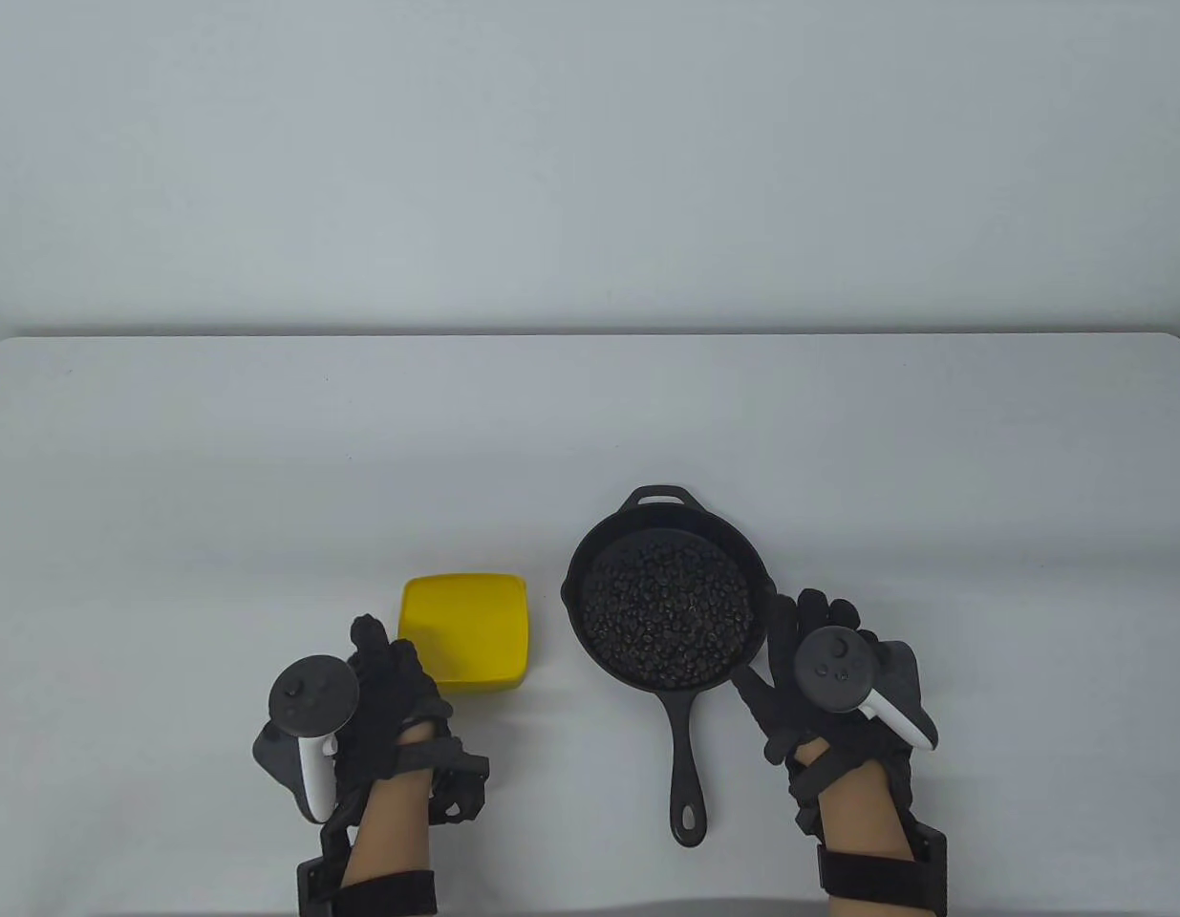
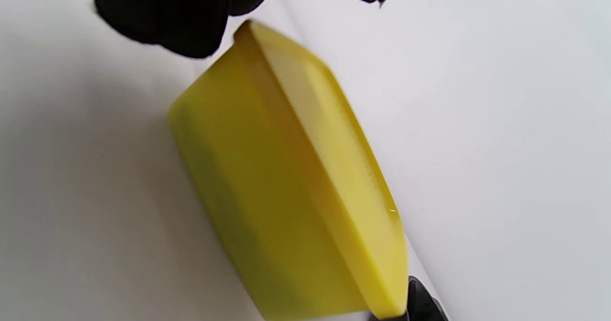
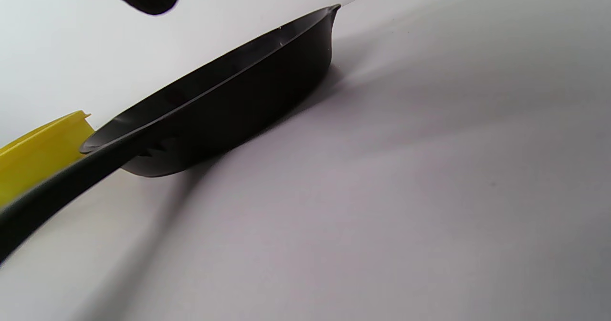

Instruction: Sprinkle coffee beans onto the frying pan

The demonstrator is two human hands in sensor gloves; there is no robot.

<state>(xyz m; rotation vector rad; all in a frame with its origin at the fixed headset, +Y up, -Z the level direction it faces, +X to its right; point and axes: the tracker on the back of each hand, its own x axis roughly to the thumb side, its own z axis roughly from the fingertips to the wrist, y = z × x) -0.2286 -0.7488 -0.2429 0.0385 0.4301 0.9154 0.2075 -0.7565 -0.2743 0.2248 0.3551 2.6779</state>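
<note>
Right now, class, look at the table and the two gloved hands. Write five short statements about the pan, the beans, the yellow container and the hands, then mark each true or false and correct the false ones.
1. The coffee beans lie in the frying pan. True.
2. The yellow container is full of beans. False: it is empty.
3. The container sits to the left of the pan. True.
4. The right hand grips the pan's handle. False: it is beside the pan's right rim, off the handle.
5. The left hand lifts the container over the pan. False: the container rests on the table.
</note>
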